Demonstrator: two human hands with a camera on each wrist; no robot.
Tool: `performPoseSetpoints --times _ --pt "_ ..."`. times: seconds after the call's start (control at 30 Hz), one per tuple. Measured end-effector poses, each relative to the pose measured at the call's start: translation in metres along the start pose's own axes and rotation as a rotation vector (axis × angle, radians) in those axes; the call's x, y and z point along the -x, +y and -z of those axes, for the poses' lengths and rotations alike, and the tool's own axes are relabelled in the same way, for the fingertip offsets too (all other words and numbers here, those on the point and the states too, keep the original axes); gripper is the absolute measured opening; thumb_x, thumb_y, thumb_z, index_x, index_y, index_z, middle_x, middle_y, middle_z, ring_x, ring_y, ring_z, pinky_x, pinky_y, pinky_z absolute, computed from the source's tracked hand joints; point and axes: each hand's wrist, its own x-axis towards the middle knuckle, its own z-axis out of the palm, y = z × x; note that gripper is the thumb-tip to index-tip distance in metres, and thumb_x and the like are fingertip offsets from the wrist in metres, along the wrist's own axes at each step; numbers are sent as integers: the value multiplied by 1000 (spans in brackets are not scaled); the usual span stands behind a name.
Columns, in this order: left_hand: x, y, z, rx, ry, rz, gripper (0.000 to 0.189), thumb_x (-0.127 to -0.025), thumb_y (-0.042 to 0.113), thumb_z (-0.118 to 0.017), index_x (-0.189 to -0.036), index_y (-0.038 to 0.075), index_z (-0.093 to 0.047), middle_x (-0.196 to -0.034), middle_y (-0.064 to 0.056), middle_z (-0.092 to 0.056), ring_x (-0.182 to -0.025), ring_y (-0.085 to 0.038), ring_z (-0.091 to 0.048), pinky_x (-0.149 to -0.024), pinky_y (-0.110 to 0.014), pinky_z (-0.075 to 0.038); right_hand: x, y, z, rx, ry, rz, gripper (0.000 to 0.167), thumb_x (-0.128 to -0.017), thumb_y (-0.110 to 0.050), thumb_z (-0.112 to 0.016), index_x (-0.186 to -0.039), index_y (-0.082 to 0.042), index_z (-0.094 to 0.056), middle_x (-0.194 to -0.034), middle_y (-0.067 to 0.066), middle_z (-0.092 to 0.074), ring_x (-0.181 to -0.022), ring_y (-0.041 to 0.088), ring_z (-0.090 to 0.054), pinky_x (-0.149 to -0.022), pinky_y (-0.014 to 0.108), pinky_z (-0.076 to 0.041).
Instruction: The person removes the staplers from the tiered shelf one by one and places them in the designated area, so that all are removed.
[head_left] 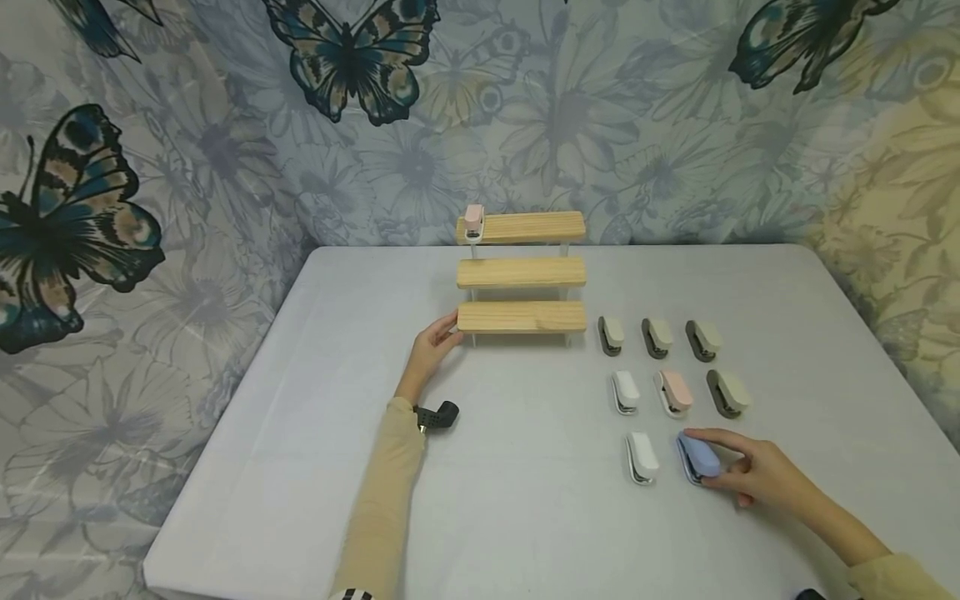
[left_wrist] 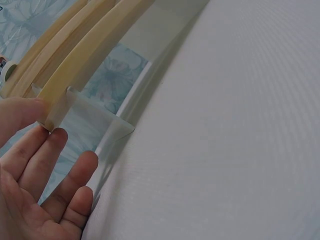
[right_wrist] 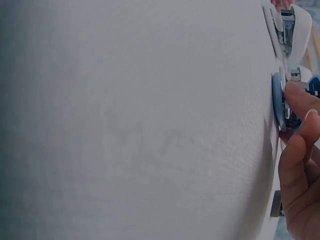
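Note:
My left hand (head_left: 435, 343) pinches the left end of the lowest board on a three-tier wooden shelf stand (head_left: 521, 317). In the left wrist view its thumb lies on the board and fingertips touch the end from below, the other fingers spread. My right hand (head_left: 765, 475) holds a blue stapler (head_left: 699, 457) between thumb and fingers at the front right of the table. The stapler's base (right_wrist: 277, 102) appears to touch the cloth in the right wrist view. A pink stapler (head_left: 473, 222) stands on the left end of the top board.
Left of the blue stapler is a white stapler (head_left: 642, 457). Behind them stand another white stapler (head_left: 625, 392), a pink one (head_left: 676, 393) and a pale green one (head_left: 728, 393), then a row of pale green staplers (head_left: 657, 337). A white cloth covers the table (head_left: 300, 433); patterned fabric hangs behind.

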Motion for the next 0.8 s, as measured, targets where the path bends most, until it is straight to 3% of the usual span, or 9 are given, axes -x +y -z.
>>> performPoseSetpoints --times 0.13,0.47,0.8 --pt "0 0 0 1 -5 1 43 -88 2 -55 -128 -7 -42 -133 -18 -39 -115 -30 -44 -88 -28 -42 1 1 -2 16 11 12 61 -71 -5 -74 -126 -19 -50 -45 -10 -49 -33 3 -44 -32 24 -38" --pt "0 0 0 -20 -6 10 43 -89 2 -54 -129 -5 -42 -132 -17 -41 -106 -31 -50 -87 -28 -43 2 0 -5 22 40 19 65 -71 2 -72 -127 -21 -50 -43 -9 -49 -34 3 -44 -32 23 -38" --pt "0 0 0 -18 -1 -14 43 -88 1 -55 -128 -7 -41 -132 -18 -40 -113 -30 -46 -87 -28 -43 3 1 -6 5 44 0 63 -70 -6 -75 -127 -17 -50 -50 -10 -50 -35 4 -45 -33 24 -39"
